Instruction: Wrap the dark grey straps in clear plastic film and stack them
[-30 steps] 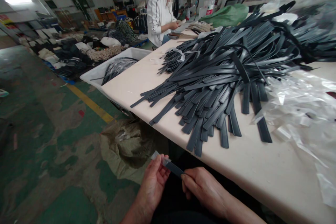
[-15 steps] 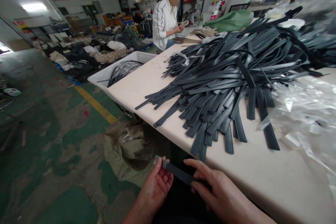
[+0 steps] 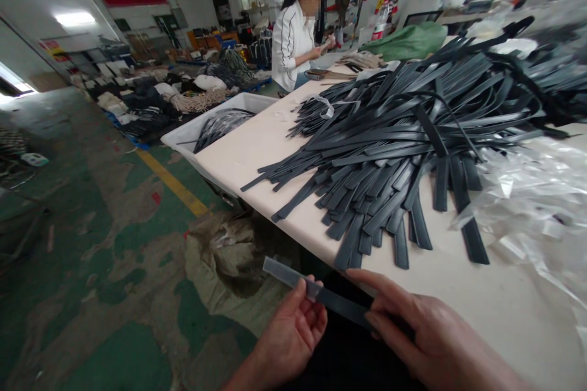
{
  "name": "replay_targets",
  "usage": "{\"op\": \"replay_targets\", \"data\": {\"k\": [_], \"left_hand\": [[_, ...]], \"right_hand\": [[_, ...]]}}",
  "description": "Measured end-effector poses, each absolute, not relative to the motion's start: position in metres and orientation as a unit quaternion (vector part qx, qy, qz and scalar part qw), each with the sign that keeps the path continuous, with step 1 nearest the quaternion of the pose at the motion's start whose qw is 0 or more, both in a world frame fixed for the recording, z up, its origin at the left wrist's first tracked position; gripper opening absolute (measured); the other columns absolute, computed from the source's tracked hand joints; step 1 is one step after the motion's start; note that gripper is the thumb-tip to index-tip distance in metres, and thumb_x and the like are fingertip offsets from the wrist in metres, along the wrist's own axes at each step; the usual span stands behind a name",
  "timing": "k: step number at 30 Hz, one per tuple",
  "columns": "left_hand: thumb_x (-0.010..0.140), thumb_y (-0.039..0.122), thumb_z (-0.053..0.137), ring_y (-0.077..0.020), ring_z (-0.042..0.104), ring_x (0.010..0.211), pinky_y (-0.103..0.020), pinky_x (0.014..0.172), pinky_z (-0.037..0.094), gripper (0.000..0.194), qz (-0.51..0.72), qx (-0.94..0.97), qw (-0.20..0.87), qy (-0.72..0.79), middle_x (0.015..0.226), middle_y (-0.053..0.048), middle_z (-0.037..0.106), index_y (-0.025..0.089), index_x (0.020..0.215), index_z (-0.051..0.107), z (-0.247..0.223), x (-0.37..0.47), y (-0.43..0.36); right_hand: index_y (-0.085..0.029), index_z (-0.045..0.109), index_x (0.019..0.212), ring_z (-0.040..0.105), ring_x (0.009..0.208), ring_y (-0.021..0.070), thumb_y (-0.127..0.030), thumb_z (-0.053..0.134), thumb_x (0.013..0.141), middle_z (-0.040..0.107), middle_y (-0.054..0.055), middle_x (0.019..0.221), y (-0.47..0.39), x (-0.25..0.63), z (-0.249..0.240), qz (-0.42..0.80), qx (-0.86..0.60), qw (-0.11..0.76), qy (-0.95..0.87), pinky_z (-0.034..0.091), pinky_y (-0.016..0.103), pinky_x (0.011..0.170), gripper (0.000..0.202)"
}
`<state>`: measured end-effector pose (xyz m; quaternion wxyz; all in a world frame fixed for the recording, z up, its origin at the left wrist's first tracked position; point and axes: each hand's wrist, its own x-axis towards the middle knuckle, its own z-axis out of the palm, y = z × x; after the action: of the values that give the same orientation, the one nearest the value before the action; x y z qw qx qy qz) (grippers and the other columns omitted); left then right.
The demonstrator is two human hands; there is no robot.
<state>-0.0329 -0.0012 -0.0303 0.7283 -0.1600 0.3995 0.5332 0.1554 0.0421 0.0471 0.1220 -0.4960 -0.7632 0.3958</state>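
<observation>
A flat dark strap [image 3: 342, 303] stretches between my two hands in front of the table edge. My left hand [image 3: 296, 327] pinches it between thumb and fingers, and a paler, shiny end of the strap sticks out beyond the thumb to the upper left. My right hand [image 3: 413, 321] grips the strap farther right with thumb and bent fingers, its index finger reaching along the table edge. Past my hands, a big heap of similar dark straps [image 3: 380, 165] lies on the pale table [image 3: 229, 153], their squared ends pointing toward me.
Crumpled clear plastic [image 3: 541, 195] covers the table's right side. A white bin [image 3: 178, 140] with dark strips stands against the far left edge. Below the edge sits an olive sack [image 3: 220, 281]. Across the table, a person in a white jacket [image 3: 291, 36] handles something small.
Both hands have moved right along with the strap. More of its pale end now shows beyond my left thumb. The whole view has shifted slightly.
</observation>
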Motion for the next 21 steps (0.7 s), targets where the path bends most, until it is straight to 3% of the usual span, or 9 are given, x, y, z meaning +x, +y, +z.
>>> {"op": "replay_targets", "data": {"k": [5, 11, 16, 21], "left_hand": [[0.088, 0.022, 0.065, -0.0156, 0.071, 0.076, -0.025, 0.069, 0.057, 0.012, 0.528, -0.107, 0.754, 0.374, 0.088, -0.009, 0.076, 0.012, 0.092, 0.071, -0.023, -0.022, -0.003], [0.090, 0.021, 0.062, -0.0138, 0.071, 0.077, -0.025, 0.067, 0.057, 0.011, 0.554, -0.138, 0.726, 0.382, 0.092, -0.007, 0.076, 0.015, 0.090, 0.071, -0.015, -0.024, 0.002], [0.087, 0.023, 0.066, -0.0159, 0.071, 0.075, -0.025, 0.067, 0.057, 0.014, 0.524, -0.064, 0.772, 0.353, 0.089, -0.008, 0.076, 0.011, 0.093, 0.072, -0.018, -0.012, 0.000], [0.089, 0.021, 0.064, -0.0136, 0.070, 0.079, -0.023, 0.067, 0.056, 0.011, 0.560, -0.104, 0.725, 0.388, 0.093, -0.007, 0.077, 0.015, 0.088, 0.073, -0.014, -0.018, 0.005]], "right_hand": [[-0.026, 0.054, 0.132, 0.071, 0.082, 0.0254, -0.038, 0.046, 0.090, 0.075, 0.005, 0.088, 0.043, 0.142, 0.043, 0.424, -0.485, 0.124, -0.755, 0.052, 0.034, 0.070, 0.044], [-0.033, 0.056, 0.131, 0.068, 0.066, 0.0224, -0.042, 0.054, 0.087, 0.074, 0.003, 0.080, 0.037, 0.179, 0.059, 0.417, -0.488, 0.145, -0.753, 0.053, 0.030, 0.062, 0.045], [-0.030, 0.056, 0.129, 0.071, 0.084, 0.0248, -0.036, 0.047, 0.090, 0.075, 0.003, 0.092, 0.039, 0.154, 0.043, 0.416, -0.489, 0.138, -0.754, 0.054, 0.033, 0.072, 0.041], [-0.031, 0.051, 0.135, 0.067, 0.064, 0.0212, -0.042, 0.053, 0.088, 0.072, 0.001, 0.073, 0.035, 0.182, 0.052, 0.412, -0.487, 0.159, -0.753, 0.052, 0.029, 0.061, 0.048]]}}
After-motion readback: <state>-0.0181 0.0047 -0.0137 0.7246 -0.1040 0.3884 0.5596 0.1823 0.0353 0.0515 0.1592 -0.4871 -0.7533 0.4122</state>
